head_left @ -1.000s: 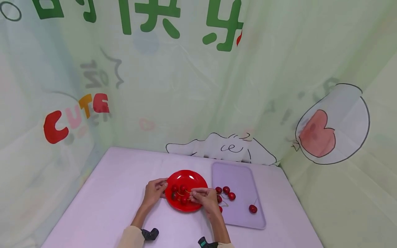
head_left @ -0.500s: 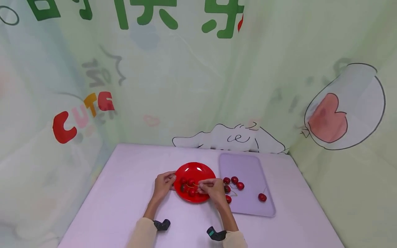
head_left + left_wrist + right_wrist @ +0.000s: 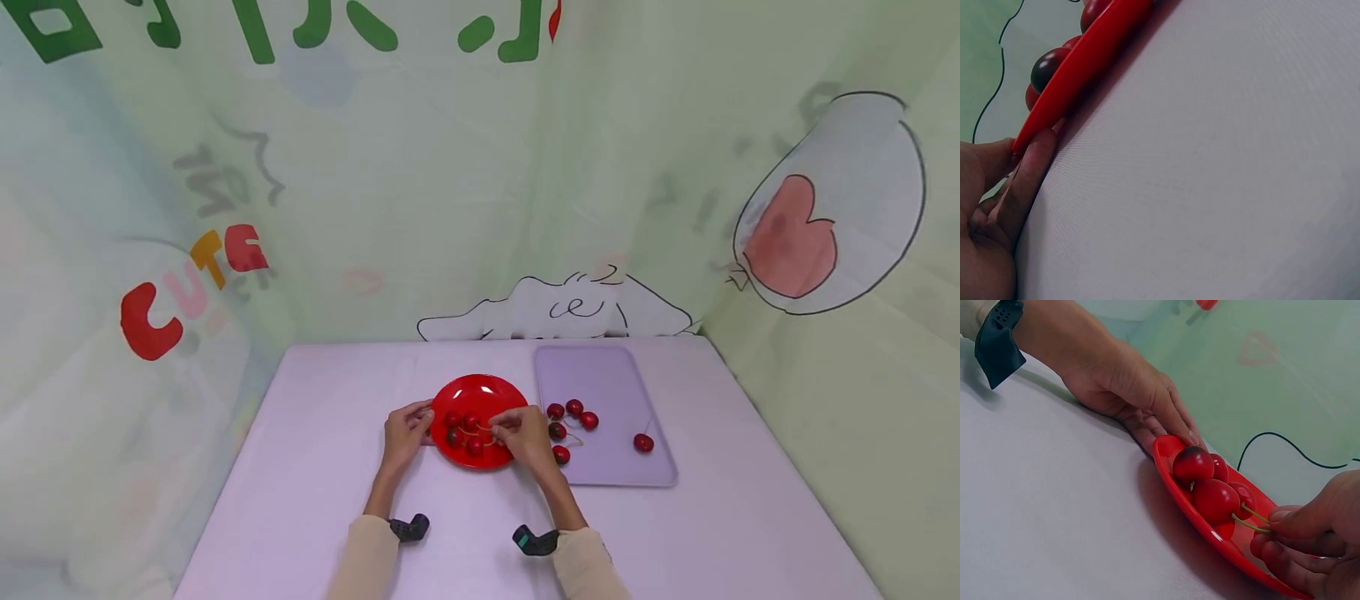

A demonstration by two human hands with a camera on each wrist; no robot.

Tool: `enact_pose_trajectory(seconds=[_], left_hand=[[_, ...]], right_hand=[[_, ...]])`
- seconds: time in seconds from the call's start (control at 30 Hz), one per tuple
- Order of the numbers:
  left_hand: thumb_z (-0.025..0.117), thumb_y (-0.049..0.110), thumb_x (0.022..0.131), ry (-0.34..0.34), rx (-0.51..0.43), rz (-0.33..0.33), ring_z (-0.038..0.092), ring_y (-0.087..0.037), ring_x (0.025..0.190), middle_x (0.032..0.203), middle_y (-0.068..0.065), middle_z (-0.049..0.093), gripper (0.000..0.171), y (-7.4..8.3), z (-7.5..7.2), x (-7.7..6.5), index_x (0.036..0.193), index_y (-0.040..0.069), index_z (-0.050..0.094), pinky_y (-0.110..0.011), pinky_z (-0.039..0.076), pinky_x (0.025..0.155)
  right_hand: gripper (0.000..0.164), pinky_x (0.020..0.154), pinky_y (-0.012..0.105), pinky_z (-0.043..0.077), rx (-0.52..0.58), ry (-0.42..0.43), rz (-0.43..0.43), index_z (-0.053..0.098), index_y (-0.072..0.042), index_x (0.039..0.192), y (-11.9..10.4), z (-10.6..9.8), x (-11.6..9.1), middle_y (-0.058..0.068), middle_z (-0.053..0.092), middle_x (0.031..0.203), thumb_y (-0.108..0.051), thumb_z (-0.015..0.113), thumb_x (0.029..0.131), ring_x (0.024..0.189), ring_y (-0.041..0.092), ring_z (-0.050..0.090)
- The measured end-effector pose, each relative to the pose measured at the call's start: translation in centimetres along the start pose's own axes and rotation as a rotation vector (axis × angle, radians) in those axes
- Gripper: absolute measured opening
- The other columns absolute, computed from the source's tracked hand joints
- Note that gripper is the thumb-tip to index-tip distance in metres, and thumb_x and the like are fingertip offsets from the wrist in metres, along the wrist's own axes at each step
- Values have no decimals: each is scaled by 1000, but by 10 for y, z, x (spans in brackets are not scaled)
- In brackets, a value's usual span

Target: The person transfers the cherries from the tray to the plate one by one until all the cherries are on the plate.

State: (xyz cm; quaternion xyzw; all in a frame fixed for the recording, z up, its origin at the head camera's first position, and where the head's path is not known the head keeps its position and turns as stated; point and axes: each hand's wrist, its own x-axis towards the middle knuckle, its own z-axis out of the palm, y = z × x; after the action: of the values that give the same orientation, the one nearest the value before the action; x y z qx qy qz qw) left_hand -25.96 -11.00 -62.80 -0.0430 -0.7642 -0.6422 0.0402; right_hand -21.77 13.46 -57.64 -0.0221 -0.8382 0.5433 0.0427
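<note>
Presently, cherries (image 3: 1215, 501) are lying on the plate (image 3: 472, 397), toward its 8 o'clock. Left hand (image 3: 406, 427): fingers are pinching the plate's edge at 9 o'clock. Right hand (image 3: 526, 431): fingers are pinching stems (image 3: 1249, 525) at 3 o'clock. Handling, judged: cherries are likely weighing little, with glossy skins risking slips; stems are looking thin, bendable, and offering the best hold.

Left hand (image 3: 407, 429): fingers partly hidden under the rim of the red plate (image 3: 487, 400). Right hand (image 3: 1316, 540): cropped by its wrist view's right edge, its fingers hiding the ends of the stems (image 3: 1253, 527). Cherries (image 3: 1215, 501) between the hands: rear ones partly hidden. Green characters (image 3: 371, 27) beyond both hands: cropped above.
</note>
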Motion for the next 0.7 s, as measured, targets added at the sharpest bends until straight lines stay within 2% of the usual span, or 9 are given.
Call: enact_pose_trajectory(seconds=[0.1,0.2,0.33,0.43,0.7], left_hand=[[68,3,106,6,-9,-9,81,-24,81,119,-29,77,32,1,0,-1,137,-3,73,-19,63,62],[68,3,106,4,4,10,81,-22,79,117,-28,78,31,0,0,0,136,-4,73,-20,63,62],[68,3,106,-11,34,33,81,-27,79,115,-28,78,29,-1,0,-1,134,-5,73,-18,63,63],[68,3,106,-17,47,19,81,-29,79,114,-27,79,29,0,0,-3,134,-5,73,-17,62,64],[68,4,106,8,24,11,80,-27,78,109,-24,77,30,4,0,-3,135,-4,73,-19,63,63]], right_hand=[[9,71,26,66,-42,3,-38,86,0,100,1,-1,3,17,83,94,3,82,92,73,14,71],[10,73,26,66,-76,14,-48,87,-4,99,3,0,2,13,84,95,1,84,92,77,15,70],[12,77,31,68,-107,27,-43,88,-7,101,4,0,-4,10,84,96,-2,85,91,84,17,72],[14,80,34,69,-119,30,-42,87,-8,104,4,-1,-8,9,84,97,-4,87,91,89,18,72],[19,83,33,70,-103,59,-124,86,-4,111,-5,-5,-5,10,85,100,-7,87,92,94,23,79]])
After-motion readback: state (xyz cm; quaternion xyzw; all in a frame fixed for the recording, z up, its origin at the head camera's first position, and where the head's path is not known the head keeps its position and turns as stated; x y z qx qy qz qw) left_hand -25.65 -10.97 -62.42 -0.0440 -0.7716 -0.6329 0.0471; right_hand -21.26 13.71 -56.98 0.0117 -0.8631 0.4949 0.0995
